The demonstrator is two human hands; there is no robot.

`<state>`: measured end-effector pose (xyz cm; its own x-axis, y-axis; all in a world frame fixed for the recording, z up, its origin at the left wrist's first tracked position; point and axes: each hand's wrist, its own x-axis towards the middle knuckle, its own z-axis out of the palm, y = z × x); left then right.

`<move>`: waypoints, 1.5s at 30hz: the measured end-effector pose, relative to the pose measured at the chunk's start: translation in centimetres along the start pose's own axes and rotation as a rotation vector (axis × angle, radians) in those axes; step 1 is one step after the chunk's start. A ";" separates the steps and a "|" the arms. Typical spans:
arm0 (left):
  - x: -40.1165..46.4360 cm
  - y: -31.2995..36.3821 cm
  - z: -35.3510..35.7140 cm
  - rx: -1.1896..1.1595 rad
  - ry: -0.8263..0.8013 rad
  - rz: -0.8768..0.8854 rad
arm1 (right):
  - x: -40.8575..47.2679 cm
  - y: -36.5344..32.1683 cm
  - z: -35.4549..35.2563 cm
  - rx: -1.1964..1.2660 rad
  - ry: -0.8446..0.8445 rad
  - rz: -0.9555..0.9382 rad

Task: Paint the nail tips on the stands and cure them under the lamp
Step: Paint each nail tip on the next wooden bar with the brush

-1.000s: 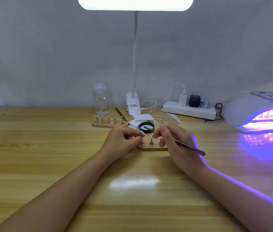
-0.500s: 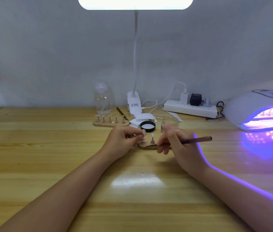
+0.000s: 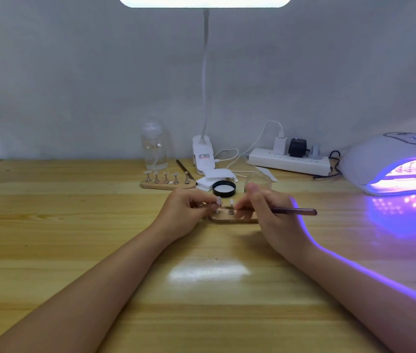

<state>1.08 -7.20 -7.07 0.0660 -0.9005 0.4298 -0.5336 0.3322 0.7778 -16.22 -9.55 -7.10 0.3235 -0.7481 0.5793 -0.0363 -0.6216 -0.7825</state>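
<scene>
Pale nail tips (image 3: 231, 202) upright on a wooden stand (image 3: 232, 219); glowing purple curing lamp (image 3: 395, 161) far right.

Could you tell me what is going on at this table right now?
A person is painting nail tips. The left hand pinches a small stand with a nail tip over the near wooden base, while the right hand holds a brush lying level, its tip pointed at that nail. Another wooden base with five tips waits behind, and one more set sits inside the lit curing lamp on the right.
</scene>
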 end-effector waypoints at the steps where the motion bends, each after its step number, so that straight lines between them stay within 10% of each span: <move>1: 0.0 0.1 0.0 -0.006 0.000 0.001 | -0.1 -0.1 0.1 0.030 0.001 0.011; 45: -0.1 0.7 0.0 -0.119 0.126 0.005 | -0.2 -0.6 0.1 0.023 -0.009 -0.003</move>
<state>0.67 -6.86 -6.61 0.1731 -0.8591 0.4817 -0.4306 0.3739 0.8215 -16.21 -8.97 -6.76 0.3324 -0.7442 0.5794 -0.0133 -0.6179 -0.7861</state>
